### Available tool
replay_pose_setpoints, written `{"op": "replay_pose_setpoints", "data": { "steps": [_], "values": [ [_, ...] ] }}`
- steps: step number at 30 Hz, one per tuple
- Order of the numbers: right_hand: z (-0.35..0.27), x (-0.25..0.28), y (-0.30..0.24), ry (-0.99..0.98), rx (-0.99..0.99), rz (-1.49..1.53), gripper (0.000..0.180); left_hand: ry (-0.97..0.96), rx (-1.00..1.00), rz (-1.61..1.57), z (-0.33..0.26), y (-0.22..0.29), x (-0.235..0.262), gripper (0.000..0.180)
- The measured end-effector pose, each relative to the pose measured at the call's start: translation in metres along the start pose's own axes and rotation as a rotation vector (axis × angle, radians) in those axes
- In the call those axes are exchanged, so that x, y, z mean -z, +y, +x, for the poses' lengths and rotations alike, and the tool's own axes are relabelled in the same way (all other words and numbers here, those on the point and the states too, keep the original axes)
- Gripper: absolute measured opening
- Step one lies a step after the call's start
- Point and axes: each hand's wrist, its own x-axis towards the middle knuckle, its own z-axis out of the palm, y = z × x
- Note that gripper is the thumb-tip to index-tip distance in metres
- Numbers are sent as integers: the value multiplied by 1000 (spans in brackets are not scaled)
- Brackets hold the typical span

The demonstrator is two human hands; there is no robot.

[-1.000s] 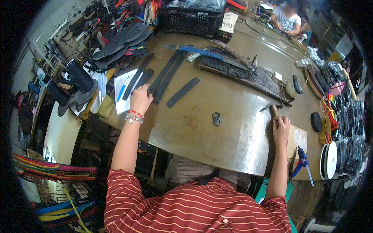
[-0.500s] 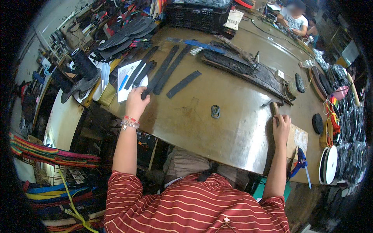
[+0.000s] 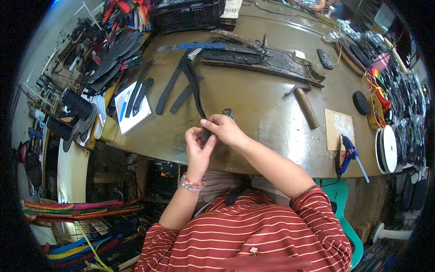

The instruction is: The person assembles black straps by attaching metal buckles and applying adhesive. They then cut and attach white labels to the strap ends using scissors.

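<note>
A long black webbing strap (image 3: 195,86) runs from the far side of the table toward me, and its near end is between my two hands. My left hand (image 3: 199,147) grips that end from below with thumb and fingers. Pressed close beside it, my right hand (image 3: 225,130) pinches the strap slightly higher up. Just beyond my right knuckles lies a small dark metal buckle (image 3: 228,112), partly covered by the hand. Two more black straps lie left of the held one, a long strap (image 3: 168,93) and a shorter strap (image 3: 185,97).
A hammer (image 3: 307,108) with a wooden handle lies at the right, beside a cardboard piece (image 3: 337,129) and a blue glue gun (image 3: 349,154). White paper (image 3: 136,119) with a blue pen is at the left. Across the back stretches a long dark board (image 3: 267,65); a black crate (image 3: 186,16) stands behind.
My right hand has let go of the hammer and come left to the strap. My left hand has drawn the strap's end toward me. The whole view has shifted.
</note>
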Motion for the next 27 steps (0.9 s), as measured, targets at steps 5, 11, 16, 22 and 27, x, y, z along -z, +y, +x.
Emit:
{"op": "replay_pose_setpoints", "data": {
  "steps": [5, 11, 16, 22, 27],
  "values": [
    [-33, 47, -10, 51, 225, -337, 28, -490, 315, -233, 24, -4, 17, 29],
    [-124, 115, -11, 114, 258, -237, 34, -538, 524, -672, 107, -10, -19, 20],
    [-187, 168, 42, 522, 45, -231, 46, -495, 306, -428, 190, 2, -23, 18],
    [-200, 178, 64, 734, -159, -879, 42, -399, -87, 450, 180, -5, -35, 24],
    [-174, 156, 57, 921, 48, -1217, 40, -544, -704, 1135, 117, -4, 13, 19]
  ]
}}
